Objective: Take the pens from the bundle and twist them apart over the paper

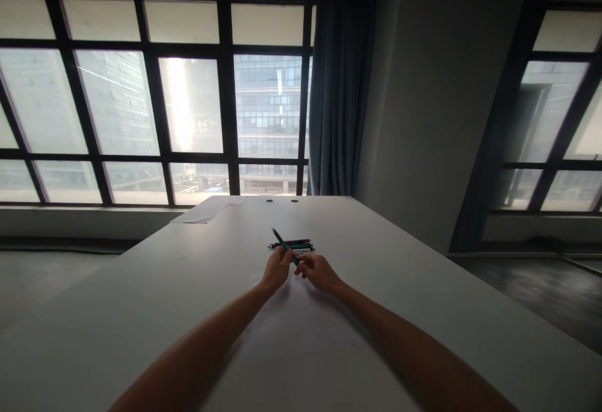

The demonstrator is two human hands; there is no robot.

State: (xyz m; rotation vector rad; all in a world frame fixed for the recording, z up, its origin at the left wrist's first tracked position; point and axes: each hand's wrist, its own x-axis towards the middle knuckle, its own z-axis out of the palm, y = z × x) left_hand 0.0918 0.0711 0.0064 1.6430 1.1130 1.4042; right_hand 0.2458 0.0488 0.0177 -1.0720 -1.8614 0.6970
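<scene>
A dark green pen (278, 236) is held above the table, tilted with its dark tip up and to the left. My left hand (277, 266) is closed around its middle, thumb along the barrel. At the pen's lower end, the fingers of my right hand (316, 270) are closed on it in a pinch. Just beyond my hands lies a small group of pens (303, 245), side by side and roughly crosswise on the tabletop; some are dark, and green and white parts show. My hands hide part of this group.
The long white table (226, 261) runs away from me towards the windows. Sheets of paper (202, 211) lie at its far left edge. Two dark round holes (294, 200) show near the far end. A blue curtain (336, 105) hangs beyond, beside a grey pillar (423, 111).
</scene>
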